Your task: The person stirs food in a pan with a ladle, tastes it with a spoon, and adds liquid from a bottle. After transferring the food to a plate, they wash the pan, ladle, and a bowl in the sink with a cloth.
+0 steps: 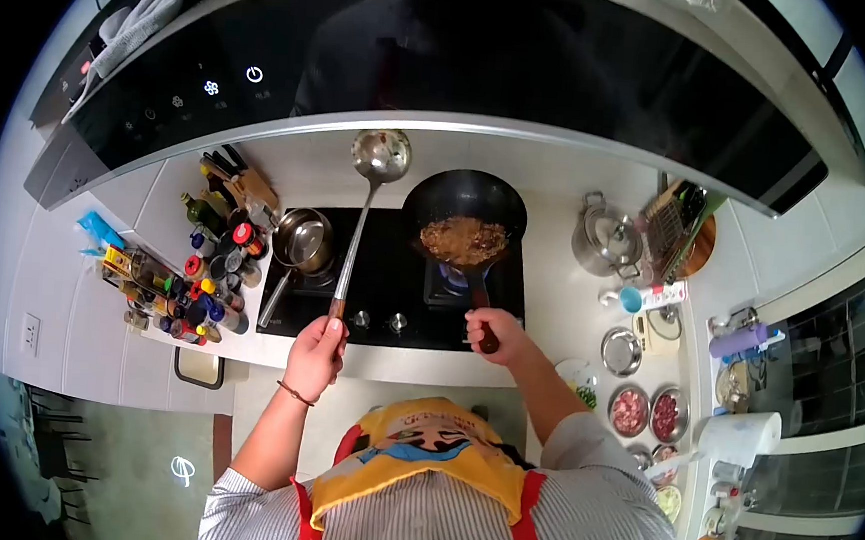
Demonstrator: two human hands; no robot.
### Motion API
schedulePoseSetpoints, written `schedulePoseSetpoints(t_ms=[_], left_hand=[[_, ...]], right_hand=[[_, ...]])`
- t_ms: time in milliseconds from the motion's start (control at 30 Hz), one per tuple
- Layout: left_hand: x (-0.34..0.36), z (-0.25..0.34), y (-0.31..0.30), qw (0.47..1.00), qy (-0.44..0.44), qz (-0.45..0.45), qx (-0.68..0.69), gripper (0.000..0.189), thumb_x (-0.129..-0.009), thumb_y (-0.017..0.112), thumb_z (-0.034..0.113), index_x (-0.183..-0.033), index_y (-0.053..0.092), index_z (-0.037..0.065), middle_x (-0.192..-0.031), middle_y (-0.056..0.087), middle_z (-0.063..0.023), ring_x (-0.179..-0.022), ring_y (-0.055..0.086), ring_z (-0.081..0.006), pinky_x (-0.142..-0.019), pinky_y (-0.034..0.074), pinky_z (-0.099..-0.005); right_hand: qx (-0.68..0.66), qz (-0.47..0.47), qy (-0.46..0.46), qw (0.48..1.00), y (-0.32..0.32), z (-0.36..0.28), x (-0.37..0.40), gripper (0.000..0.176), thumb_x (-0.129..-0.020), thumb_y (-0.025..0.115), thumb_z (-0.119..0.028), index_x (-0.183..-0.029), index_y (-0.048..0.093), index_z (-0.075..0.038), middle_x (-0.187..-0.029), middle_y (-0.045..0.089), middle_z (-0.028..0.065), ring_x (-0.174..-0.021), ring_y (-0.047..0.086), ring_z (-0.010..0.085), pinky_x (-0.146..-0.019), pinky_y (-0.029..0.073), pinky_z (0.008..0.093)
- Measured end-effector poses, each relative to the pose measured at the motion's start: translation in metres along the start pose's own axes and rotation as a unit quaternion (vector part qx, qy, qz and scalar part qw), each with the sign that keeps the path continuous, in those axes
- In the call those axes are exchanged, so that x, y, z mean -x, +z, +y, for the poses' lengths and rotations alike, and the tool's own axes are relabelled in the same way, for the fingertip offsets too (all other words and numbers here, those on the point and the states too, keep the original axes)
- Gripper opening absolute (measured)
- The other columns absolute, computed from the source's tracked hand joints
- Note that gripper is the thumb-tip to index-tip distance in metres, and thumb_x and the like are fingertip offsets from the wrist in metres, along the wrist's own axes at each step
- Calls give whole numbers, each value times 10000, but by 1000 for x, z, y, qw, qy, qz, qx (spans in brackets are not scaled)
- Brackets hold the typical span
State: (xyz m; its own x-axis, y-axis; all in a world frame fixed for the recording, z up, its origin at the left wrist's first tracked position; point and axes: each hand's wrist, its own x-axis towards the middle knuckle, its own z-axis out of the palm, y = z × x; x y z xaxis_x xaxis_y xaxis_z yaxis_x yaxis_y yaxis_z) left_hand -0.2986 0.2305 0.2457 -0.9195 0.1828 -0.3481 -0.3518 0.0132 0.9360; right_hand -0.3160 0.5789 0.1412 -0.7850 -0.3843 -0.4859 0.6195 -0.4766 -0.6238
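Observation:
My left hand (316,354) is closed round the handle of a long metal ladle (381,156), whose bowl is raised high, left of the wok and in front of the range hood. A black wok (466,194) is over a blue flame on the right burner, with brown chopped food (463,240) in it. Its wooden handle (489,336) is gripped by my right hand (500,335). To the left, a small steel saucepan (303,240) sits on the other burner of the black stove (378,327).
Bottles and jars (194,306) crowd the left counter. On the right are a lidded steel pot (607,239), bowls of raw meat (629,410), an empty metal dish (621,351) and a paper roll (742,438). The range hood (527,66) overhangs the stove.

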Motion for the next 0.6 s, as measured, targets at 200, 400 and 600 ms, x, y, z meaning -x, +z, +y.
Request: schedulePoseSetpoints(t_ms=[200,400,600], left_hand=[[-3,6,0,1000,1,5,-28,338,-1080,499,395,-940,569,96,-691,503,33,-474,423,-57,-404,325,-224],[5,7,-1,1000,-7,-2,-16,344,-1072,513,419,-933,567,108,-691,498,36,-454,394,-54,-399,309,-220],[-1,2,5,1000,12,7,-5,343,-1077,503,413,-942,567,105,-688,490,37,-445,390,-55,-391,300,-220]], right_hand=[[13,-10,25,1000,-20,37,44,383,-939,597,-176,-572,493,-139,-563,485,28,-528,518,139,-520,414,277],[38,-18,-15,999,-24,54,45,400,-974,538,-181,-581,476,-144,-536,469,16,-472,504,148,-443,395,294],[-32,-13,45,998,-15,-3,5,436,-982,565,-231,-563,496,-136,-546,500,37,-509,512,162,-504,404,297]])
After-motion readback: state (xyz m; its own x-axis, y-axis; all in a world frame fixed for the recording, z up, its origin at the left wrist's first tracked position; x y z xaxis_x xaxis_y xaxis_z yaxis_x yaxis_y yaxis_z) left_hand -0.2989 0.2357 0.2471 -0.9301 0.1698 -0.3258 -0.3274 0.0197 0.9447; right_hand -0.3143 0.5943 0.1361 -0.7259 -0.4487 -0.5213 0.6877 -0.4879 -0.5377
